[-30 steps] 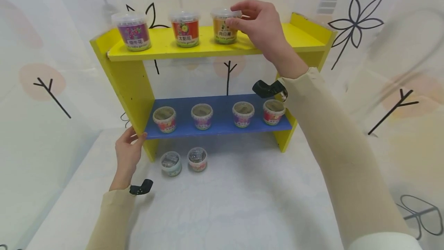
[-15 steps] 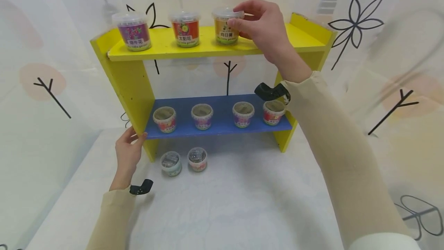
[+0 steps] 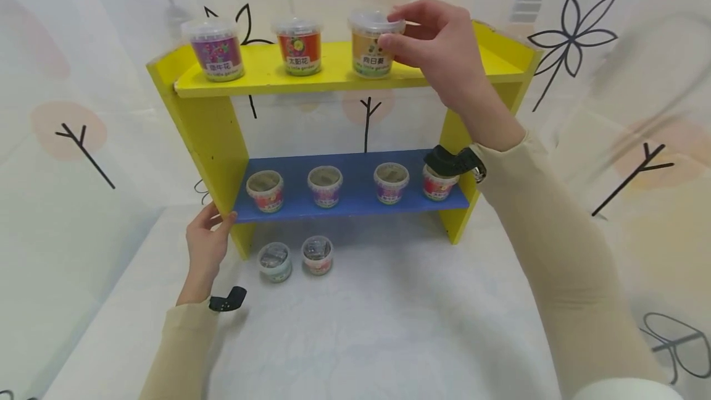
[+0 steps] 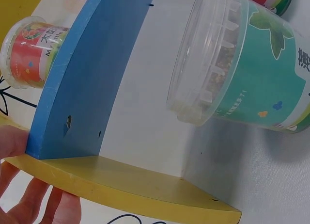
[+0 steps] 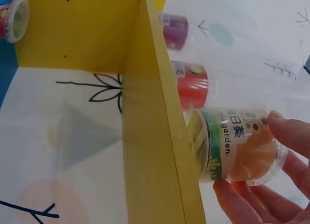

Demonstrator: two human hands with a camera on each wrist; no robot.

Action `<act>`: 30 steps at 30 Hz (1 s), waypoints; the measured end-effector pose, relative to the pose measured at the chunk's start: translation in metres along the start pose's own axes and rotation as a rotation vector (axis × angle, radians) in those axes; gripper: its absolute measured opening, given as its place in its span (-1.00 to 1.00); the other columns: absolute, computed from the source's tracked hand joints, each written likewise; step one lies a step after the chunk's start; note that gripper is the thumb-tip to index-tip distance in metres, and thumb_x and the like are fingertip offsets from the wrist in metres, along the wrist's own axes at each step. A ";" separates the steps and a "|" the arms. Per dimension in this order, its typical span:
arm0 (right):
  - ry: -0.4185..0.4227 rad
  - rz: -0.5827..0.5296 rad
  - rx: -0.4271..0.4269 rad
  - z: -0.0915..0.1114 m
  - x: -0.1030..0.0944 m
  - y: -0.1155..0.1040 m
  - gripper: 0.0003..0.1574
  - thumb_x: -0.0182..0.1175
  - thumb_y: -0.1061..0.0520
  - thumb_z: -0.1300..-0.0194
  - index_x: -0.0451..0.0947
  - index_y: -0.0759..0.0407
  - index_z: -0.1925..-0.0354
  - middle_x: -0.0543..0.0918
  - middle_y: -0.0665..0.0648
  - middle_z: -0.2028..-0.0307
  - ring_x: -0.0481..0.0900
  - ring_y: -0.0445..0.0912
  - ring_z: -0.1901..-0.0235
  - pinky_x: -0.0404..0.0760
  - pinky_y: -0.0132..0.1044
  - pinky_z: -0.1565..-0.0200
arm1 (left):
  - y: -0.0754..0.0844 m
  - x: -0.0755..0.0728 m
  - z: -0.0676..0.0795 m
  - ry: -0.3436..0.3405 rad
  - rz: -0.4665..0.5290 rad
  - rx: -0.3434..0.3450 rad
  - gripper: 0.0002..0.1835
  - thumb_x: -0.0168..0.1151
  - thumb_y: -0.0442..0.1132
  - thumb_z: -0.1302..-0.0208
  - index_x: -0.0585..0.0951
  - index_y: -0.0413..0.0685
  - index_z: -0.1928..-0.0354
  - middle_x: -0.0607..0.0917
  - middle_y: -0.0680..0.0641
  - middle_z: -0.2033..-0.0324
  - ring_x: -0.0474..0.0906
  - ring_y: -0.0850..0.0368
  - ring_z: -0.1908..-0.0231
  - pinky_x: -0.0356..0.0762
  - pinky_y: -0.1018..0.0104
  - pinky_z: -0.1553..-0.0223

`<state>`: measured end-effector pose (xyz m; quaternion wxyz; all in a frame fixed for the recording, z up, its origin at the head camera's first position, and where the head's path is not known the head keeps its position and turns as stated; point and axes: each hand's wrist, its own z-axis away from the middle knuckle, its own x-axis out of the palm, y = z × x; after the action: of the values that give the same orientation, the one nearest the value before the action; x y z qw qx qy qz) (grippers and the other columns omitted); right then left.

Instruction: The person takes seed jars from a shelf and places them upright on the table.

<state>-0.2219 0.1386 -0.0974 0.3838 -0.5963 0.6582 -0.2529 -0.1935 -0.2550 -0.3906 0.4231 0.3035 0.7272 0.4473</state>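
Note:
On the yellow top board (image 3: 333, 81) of a small shelf unit, my right hand (image 3: 444, 48) pinches a lidded plastic tub (image 3: 368, 51) with an orange sunflower label, thumb in front and fingers behind. The right wrist view shows the tub's base (image 5: 197, 141) over the board's edge. My left hand (image 3: 205, 242) grips the unit's yellow side panel (image 3: 208, 134) beside the blue shelf's corner; the left wrist view has its fingers (image 4: 65, 209) on the panel's outer side. A purple-labelled tub (image 3: 218, 57) and a red-labelled tub (image 3: 300, 53) stand left of the held one.
Several tubs stand in a row on the blue middle shelf (image 3: 355, 187), among them a purple one (image 3: 391, 189). Beneath, on the white cloth (image 3: 361, 326), are a teal tub (image 3: 274, 269) and a pink-red tub (image 3: 318, 261). A patterned curtain (image 3: 611, 97) hangs behind.
My right hand has drawn the sunflower tub to the right and nearer the board's front edge, so it looks larger. My left hand keeps its grip on the panel.

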 end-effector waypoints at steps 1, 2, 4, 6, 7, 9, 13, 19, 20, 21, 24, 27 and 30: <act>-0.001 0.001 -0.002 0.002 -0.001 0.000 -0.57 0.39 0.17 -0.25 0.61 0.22 -0.08 0.54 0.15 -0.18 0.55 -0.02 -0.16 0.57 -0.29 -0.12 | 0.000 0.000 0.000 0.002 -0.004 0.004 -0.46 0.20 -0.06 -0.43 0.45 0.08 -0.40 0.57 -0.08 -0.20 0.45 -0.01 -0.19 0.48 0.02 -0.19; -0.001 0.002 -0.001 0.004 -0.002 -0.001 -0.57 0.39 0.17 -0.25 0.62 0.21 -0.08 0.54 0.15 -0.18 0.55 -0.02 -0.17 0.57 -0.29 -0.12 | 0.000 0.000 -0.001 0.003 -0.004 0.006 -0.47 0.21 -0.06 -0.42 0.46 0.08 -0.40 0.57 -0.08 -0.19 0.46 -0.01 -0.18 0.49 0.02 -0.19; 0.005 0.004 -0.004 0.008 -0.004 -0.001 -0.57 0.40 0.17 -0.23 0.62 0.21 -0.07 0.53 0.14 -0.19 0.55 -0.03 -0.17 0.57 -0.29 -0.12 | 0.001 0.000 -0.001 0.001 0.000 0.007 -0.47 0.21 -0.05 -0.42 0.46 0.08 -0.39 0.57 -0.08 -0.19 0.46 -0.01 -0.18 0.48 0.01 -0.19; 0.011 0.010 -0.010 0.013 -0.006 -0.002 -0.56 0.41 0.15 -0.22 0.63 0.22 -0.06 0.53 0.12 -0.21 0.54 -0.04 -0.18 0.57 -0.30 -0.12 | 0.000 0.000 -0.001 -0.002 0.004 0.005 -0.46 0.20 -0.05 -0.42 0.45 0.08 -0.40 0.57 -0.08 -0.20 0.45 -0.01 -0.19 0.48 0.02 -0.19; 0.014 0.018 -0.010 0.015 -0.007 -0.003 -0.56 0.42 0.15 -0.22 0.63 0.22 -0.05 0.52 0.10 -0.22 0.53 -0.05 -0.19 0.56 -0.30 -0.12 | 0.000 0.000 -0.001 -0.003 0.004 0.003 -0.46 0.20 -0.04 -0.42 0.45 0.09 -0.40 0.57 -0.08 -0.20 0.45 0.00 -0.19 0.48 0.02 -0.20; 0.020 0.047 -0.015 0.021 -0.009 -0.004 -0.55 0.43 0.13 -0.21 0.63 0.22 -0.05 0.52 0.08 -0.24 0.52 -0.07 -0.20 0.56 -0.30 -0.14 | 0.000 0.000 -0.001 -0.005 0.002 0.001 -0.46 0.20 -0.03 -0.42 0.45 0.09 -0.40 0.57 -0.07 -0.20 0.45 0.01 -0.19 0.48 0.04 -0.20; 0.023 0.115 -0.016 0.031 -0.013 -0.005 -0.59 0.41 0.15 -0.23 0.63 0.23 -0.04 0.51 0.07 -0.27 0.50 -0.09 -0.23 0.53 -0.30 -0.17 | -0.001 0.000 0.000 -0.004 0.007 0.030 -0.48 0.21 -0.10 -0.42 0.47 0.06 -0.39 0.58 -0.10 -0.18 0.47 -0.02 -0.16 0.52 0.10 -0.14; 0.031 0.141 -0.044 0.046 -0.018 -0.006 -0.65 0.41 0.19 -0.23 0.66 0.22 0.01 0.54 0.09 -0.25 0.50 -0.10 -0.24 0.51 -0.30 -0.19 | -0.002 0.000 -0.001 -0.004 0.022 0.040 -0.50 0.23 -0.14 -0.41 0.49 0.06 -0.36 0.59 -0.09 -0.14 0.48 0.01 -0.13 0.53 0.20 -0.07; 0.031 0.145 -0.048 0.048 -0.018 -0.006 -0.66 0.41 0.20 -0.22 0.66 0.22 0.02 0.55 0.09 -0.24 0.50 -0.10 -0.24 0.51 -0.31 -0.19 | -0.003 0.000 -0.001 -0.005 0.024 0.038 -0.50 0.23 -0.14 -0.41 0.49 0.07 -0.36 0.59 -0.08 -0.14 0.48 0.02 -0.13 0.53 0.19 -0.08; 0.028 0.151 -0.052 0.051 -0.019 -0.006 -0.67 0.41 0.20 -0.22 0.67 0.22 0.03 0.56 0.09 -0.23 0.49 -0.10 -0.25 0.51 -0.31 -0.18 | -0.003 0.000 -0.001 -0.006 0.025 0.037 -0.50 0.22 -0.14 -0.41 0.49 0.07 -0.36 0.59 -0.09 -0.14 0.48 0.02 -0.13 0.53 0.17 -0.09; 0.012 0.164 -0.059 0.057 -0.020 -0.004 -0.68 0.39 0.22 -0.24 0.67 0.23 0.02 0.58 0.10 -0.21 0.48 -0.09 -0.25 0.53 -0.32 -0.16 | -0.003 0.000 -0.001 -0.009 0.020 0.032 -0.49 0.21 -0.11 -0.42 0.48 0.07 -0.38 0.58 -0.09 -0.16 0.47 0.01 -0.15 0.52 0.12 -0.13; -0.003 0.169 -0.064 0.064 -0.021 -0.001 -0.68 0.39 0.22 -0.25 0.67 0.24 0.02 0.59 0.10 -0.21 0.47 -0.09 -0.25 0.54 -0.33 -0.14 | -0.003 0.000 0.000 -0.012 0.016 0.028 -0.48 0.21 -0.10 -0.42 0.47 0.07 -0.39 0.57 -0.08 -0.17 0.47 0.01 -0.16 0.52 0.09 -0.15; -0.016 0.169 -0.063 0.071 -0.020 0.005 -0.67 0.39 0.22 -0.25 0.66 0.26 0.01 0.59 0.11 -0.21 0.48 -0.09 -0.25 0.55 -0.34 -0.13 | -0.002 -0.001 0.000 -0.010 0.014 0.033 -0.49 0.22 -0.11 -0.42 0.47 0.07 -0.38 0.58 -0.08 -0.16 0.47 0.02 -0.15 0.53 0.15 -0.12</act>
<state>-0.1680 0.1678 -0.1381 0.3899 -0.5524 0.7107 -0.1942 -0.1934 -0.2563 -0.3924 0.4185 0.3178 0.7301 0.4369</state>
